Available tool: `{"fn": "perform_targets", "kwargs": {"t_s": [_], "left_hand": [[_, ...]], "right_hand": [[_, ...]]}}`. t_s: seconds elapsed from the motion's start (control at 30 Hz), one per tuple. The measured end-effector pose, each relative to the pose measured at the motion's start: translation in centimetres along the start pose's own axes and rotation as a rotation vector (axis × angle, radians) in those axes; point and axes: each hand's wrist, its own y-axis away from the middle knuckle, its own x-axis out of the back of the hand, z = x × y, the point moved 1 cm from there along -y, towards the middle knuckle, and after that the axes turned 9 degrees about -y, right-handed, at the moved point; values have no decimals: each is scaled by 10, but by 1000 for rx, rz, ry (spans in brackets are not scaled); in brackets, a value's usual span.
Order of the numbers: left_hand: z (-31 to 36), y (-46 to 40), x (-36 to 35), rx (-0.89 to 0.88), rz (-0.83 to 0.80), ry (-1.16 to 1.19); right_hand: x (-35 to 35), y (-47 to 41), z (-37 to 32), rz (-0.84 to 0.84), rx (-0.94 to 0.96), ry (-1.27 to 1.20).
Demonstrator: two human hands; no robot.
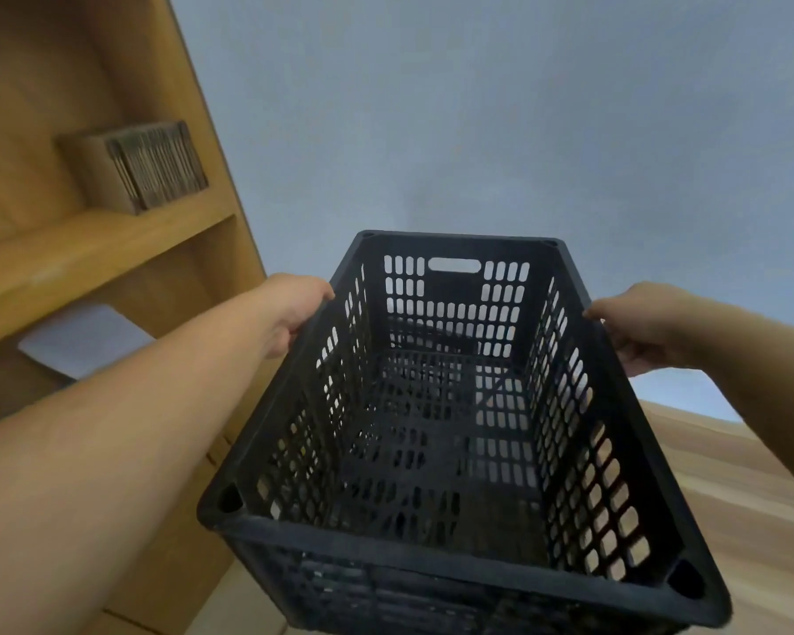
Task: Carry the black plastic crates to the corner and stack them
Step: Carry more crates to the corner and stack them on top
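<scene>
A black plastic crate (pixel 441 451) with slotted walls and an empty inside fills the lower middle of the head view, held up off the floor. My left hand (pixel 289 309) grips its left long rim near the far end. My right hand (pixel 638 327) grips the right long rim opposite, fingers curled under the edge. Through the crate's far wall and floor slots another dark shape shows below, too hidden to identify.
A wooden shelf unit (pixel 111 249) stands at the left, with a stack of cardboard (pixel 143 167) on one shelf and a white sheet (pixel 83 336) on the shelf below. A pale blue wall (pixel 477 107) is ahead. Wood floor (pixel 743 488) shows at the right.
</scene>
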Motion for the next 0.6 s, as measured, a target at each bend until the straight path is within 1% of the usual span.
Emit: {"fn": "perform_targets", "kwargs": {"t_s": [0.2,0.33,0.4,0.6], "left_hand": [[7,-52,13,7,11,-69],[6,-97,25,8,-6,-56],[6,-122,31,6,-3,-78],[1,-194,51,-14,-93,-135]], "right_hand": [[-25,-45,-31,-64,-7,3],[-48,-67,-50,-77,-24,-24],[-63,-78,-58,-52,-35,-38],[-115,-102,-77,74,-51,-63]]}}
